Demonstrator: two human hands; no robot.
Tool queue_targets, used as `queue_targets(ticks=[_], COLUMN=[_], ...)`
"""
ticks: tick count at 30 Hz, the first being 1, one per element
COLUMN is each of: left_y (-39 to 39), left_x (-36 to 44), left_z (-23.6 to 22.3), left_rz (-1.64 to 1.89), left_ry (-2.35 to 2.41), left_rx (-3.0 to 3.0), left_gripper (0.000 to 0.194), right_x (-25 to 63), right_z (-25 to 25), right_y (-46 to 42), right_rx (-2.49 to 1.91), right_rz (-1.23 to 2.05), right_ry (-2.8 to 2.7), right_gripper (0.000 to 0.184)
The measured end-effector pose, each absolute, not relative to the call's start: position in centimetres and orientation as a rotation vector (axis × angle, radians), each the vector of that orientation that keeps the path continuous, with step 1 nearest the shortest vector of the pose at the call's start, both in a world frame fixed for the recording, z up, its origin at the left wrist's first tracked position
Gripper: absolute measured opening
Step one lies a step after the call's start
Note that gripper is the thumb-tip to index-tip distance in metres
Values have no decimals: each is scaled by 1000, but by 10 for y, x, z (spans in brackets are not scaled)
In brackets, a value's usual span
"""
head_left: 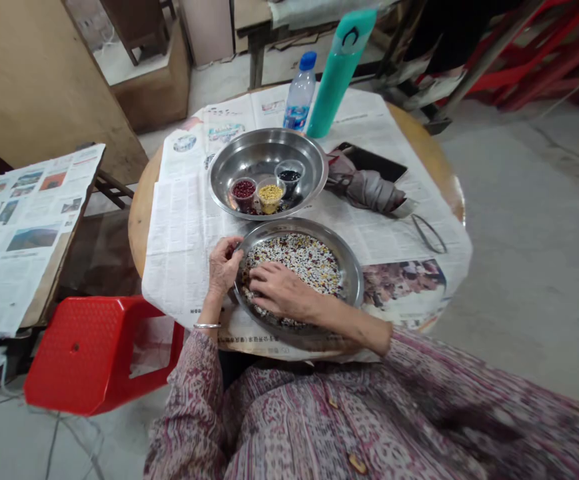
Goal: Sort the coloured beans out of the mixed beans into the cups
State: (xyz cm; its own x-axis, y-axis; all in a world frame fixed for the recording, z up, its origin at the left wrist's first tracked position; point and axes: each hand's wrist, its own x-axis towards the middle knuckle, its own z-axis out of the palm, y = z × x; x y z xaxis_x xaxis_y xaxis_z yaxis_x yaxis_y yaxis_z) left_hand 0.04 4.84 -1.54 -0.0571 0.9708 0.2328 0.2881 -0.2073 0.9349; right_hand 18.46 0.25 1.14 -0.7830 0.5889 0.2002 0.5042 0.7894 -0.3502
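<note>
- Left hand (pixel 224 267): fingers curled at the pan's inner rim; whether they grip anything cannot be told.
- Right hand (pixel 282 290): open, palm down, fingers resting on the mixed beans (pixel 296 260).
- Beans lie in a shallow steel pan (pixel 352 280) on newspaper (pixel 184 227), at the near edge of a round wooden table (pixel 142 227).
- Light, flat pressure best keeps the layer even and inside the rim.
- Beyond: a second steel pan (pixel 314 160) holds cups of red beans (pixel 244 190), yellow beans (pixel 271 195) and black beans (pixel 289 175).

Three cups (pixel 270 195) in a steel basin (pixel 262 148) behind the bean pan (pixel 354 283)

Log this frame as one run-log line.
left hand: at steel pan rim | right hand: on mixed beans | nearby: three small cups
</note>
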Motion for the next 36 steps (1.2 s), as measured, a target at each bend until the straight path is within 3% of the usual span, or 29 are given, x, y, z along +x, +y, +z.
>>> queue_targets(ticks=[3, 7, 13, 20, 27, 30, 36], left_y=[49, 51, 52, 52, 55, 54, 52], left_x=[0, 1, 2, 4, 3, 4, 5], left_z=[-18, -19, -17, -13, -17, -15, -11], left_rz=[1296, 1288, 1304, 1330, 1314, 1305, 1307], left_ry=[1358, 1344, 1363, 1319, 1307, 1339, 1353], left_rx=[1542, 1524, 1513, 1445, 1442, 1456, 1472], left_gripper=[26, 27, 25, 35, 30, 28, 25], right_x=[217, 262, 270, 254, 236, 211, 209], right_z=[14, 27, 27, 11, 6, 6, 10], right_y=[-7, -17, -47, -10, 29, 16, -14], right_rx=[-810, -1015, -885, -1217, -1558, -1378, -729], right_rz=[391, 341, 647, 383, 160, 170, 389], right_ry=[-2747, -2600, -2677, -2481, -2253, -2367, -2628], right_gripper=[5, 16, 19, 33, 35, 39, 19])
